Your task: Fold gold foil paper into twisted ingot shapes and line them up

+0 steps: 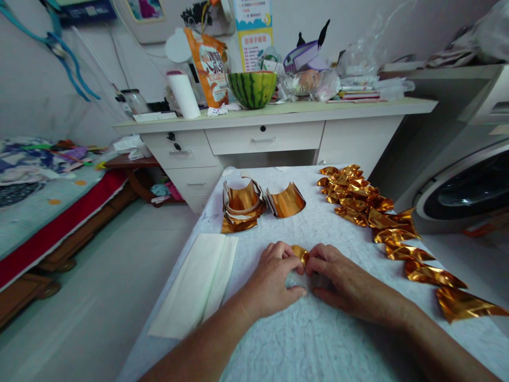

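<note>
Pinching foil (300, 254) at left end with left hand (280, 278), at right end with right hand (338, 273) | holding it mid-scene, right of paper (193, 289), left of twists (392, 235) | seeing curled sheets (288, 201) lying on table's (270, 345) far side.

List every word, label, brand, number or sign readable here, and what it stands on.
"好孩子": starts a heading on the wall poster; its last characters are blurred.
Other lines on the poster: too small to read.
Orange pouch: large white lettering, too blurred to read surely.
</note>
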A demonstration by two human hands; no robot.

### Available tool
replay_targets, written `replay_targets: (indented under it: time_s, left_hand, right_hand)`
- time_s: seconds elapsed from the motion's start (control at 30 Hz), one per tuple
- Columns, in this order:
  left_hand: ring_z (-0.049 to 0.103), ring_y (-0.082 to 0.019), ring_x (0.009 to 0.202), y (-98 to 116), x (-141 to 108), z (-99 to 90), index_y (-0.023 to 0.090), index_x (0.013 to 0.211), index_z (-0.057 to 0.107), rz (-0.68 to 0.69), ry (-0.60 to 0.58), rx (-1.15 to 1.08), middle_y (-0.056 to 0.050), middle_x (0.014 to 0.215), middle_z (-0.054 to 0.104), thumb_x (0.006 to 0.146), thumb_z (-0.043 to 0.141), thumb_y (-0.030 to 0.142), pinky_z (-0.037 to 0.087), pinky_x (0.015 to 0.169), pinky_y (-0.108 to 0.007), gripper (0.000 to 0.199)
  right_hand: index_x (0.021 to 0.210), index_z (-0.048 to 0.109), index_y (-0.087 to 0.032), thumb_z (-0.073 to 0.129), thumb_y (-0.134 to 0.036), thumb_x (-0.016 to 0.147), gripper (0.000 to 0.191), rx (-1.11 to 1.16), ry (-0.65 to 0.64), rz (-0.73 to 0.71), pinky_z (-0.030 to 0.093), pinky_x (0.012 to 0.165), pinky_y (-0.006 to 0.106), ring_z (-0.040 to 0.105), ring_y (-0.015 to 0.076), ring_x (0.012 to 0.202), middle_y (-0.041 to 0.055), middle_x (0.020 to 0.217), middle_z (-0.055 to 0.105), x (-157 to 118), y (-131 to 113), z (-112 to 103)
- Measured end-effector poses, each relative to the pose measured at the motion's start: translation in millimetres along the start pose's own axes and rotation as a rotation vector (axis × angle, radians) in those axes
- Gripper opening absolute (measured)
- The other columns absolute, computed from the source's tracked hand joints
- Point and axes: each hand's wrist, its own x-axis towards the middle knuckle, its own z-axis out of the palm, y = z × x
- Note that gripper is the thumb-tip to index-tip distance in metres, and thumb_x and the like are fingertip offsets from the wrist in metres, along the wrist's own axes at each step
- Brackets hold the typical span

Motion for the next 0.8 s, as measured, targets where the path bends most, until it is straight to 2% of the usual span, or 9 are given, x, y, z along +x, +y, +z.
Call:
replay_targets:
  time_s: [0.23,0.43,0.63,0.8]
  left_hand:
    - [0.048,-0.024,0.111,0.6,0.9,1.0,0.026,0.089,0.072,-0.008,0.002,-0.006,-0.004,0.11,0.052,0.071,0.077,0.018,0.04,0.1,-0.041,0.02]
    - [0.05,-0.022,0.109,-1.2,1.1,2.4,0.024,0.086,0.073,-0.012,0.021,0.006,-0.004,0.108,0.053,0.074,0.075,0.017,0.04,0.099,-0.039,0.014]
    - [0.049,-0.023,0.108,-2.5,0.1,2.2,0.023,0.091,0.068,0.008,0.016,0.009,-0.004,0.11,0.053,0.066,0.079,0.017,0.041,0.098,-0.039,0.028]
    - [0.049,-0.023,0.108,-1.8,0.5,-0.1,0.023,0.091,0.067,0.003,-0.006,0.022,-0.004,0.109,0.053,0.067,0.078,0.018,0.041,0.097,-0.04,0.026]
  right_hand:
    - [0.099,0.059,-0.02,0.065,-0.012,0.07,0.031,-0.019,-0.027,0.049,0.042,0.085,0.037,0.049,0.0224,0.096,0.0065,0.104,0.053,0.8,-5.5,-3.1]
    - [0.096,0.058,-0.019,0.061,-0.01,0.069,0.029,-0.067,-0.017,0.046,0.041,0.084,0.038,0.048,0.0229,0.095,0.0072,0.103,0.053,2.1,-5.6,0.7]
    - [0.097,0.058,-0.02,0.057,-0.006,0.067,0.033,-0.102,-0.002,0.058,0.041,0.084,0.038,0.048,0.0238,0.096,0.0081,0.104,0.053,3.2,-7.1,3.9]
    - [0.097,0.059,-0.02,0.059,-0.01,0.071,0.028,-0.131,0.002,0.066,0.042,0.084,0.038,0.048,0.0243,0.096,0.0086,0.103,0.053,4.2,-6.5,5.2]
